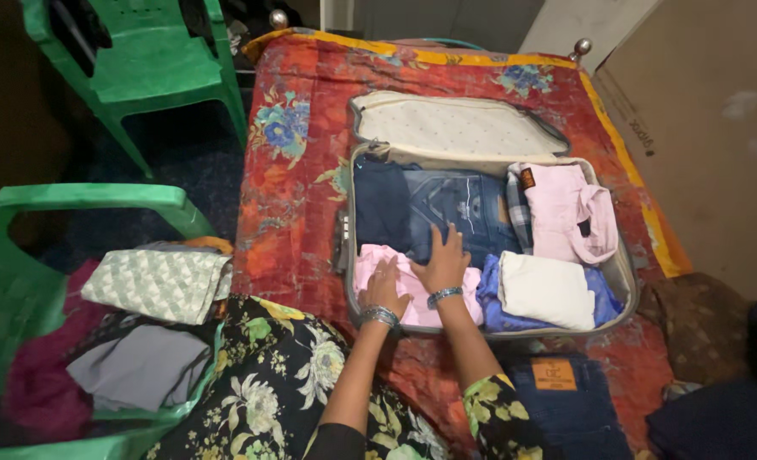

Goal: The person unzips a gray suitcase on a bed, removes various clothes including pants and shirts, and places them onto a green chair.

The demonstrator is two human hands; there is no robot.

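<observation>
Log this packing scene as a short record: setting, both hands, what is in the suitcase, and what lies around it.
Setting: open suitcase on a red floral bedspread
Left hand: open, flat on pink cloth in the suitcase's near corner
Right hand: open, on the pink cloth at the edge of the jeans
Also inside: dark garment, pink garment, white folded cloth on blue cloth
Lid: laid back, cream lining
Beside bed: green chair with folded clothes; second green chair behind
Near edge: folded dark jeans

Bed (293, 196) with red floral cover carries open suitcase (621, 277) mid-bed; folded dark jeans (566, 400) on near edge.
</observation>
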